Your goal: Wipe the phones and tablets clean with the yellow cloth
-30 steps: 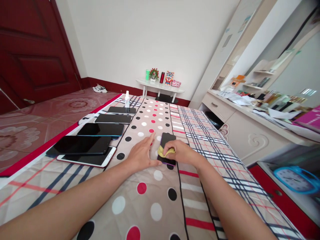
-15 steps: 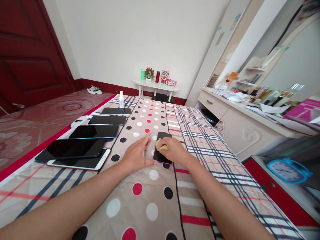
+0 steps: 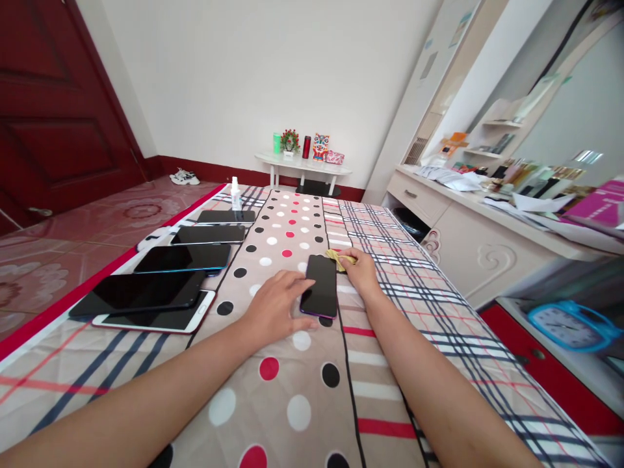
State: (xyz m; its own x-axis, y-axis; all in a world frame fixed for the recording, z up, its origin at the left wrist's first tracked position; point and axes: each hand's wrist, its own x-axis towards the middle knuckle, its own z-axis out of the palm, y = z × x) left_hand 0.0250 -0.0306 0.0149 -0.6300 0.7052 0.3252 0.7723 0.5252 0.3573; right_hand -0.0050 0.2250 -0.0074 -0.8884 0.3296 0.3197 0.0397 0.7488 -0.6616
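Observation:
A dark smartphone point(image 3: 319, 289) with a purple edge lies screen up on the bedspread point(image 3: 273, 416), between my hands. My left hand point(image 3: 277, 304) is at its left side, thumb and fingers apart, the fingertips close to or touching the phone's edge. In my right hand point(image 3: 361, 268) a yellow cloth point(image 3: 340, 259) is pinched, just off the phone's upper right corner. Further left several more phones lie in a row, among them a white-framed phone point(image 3: 160, 316) partly under a black phone point(image 3: 141, 292).
A white spray bottle point(image 3: 236, 197) stands beyond the row of phones. The bed's red-trimmed edge point(image 3: 102, 286) runs along the left. To the right is a dresser point(image 3: 468, 240) strewn with papers and bottles, with a blue clock point(image 3: 570, 326) below it. A small white table point(image 3: 307, 164) stands by the wall.
My right hand has moved the yellow cloth from the phone's screen to the right, beside its upper corner. My left hand's fingers have come nearer the phone.

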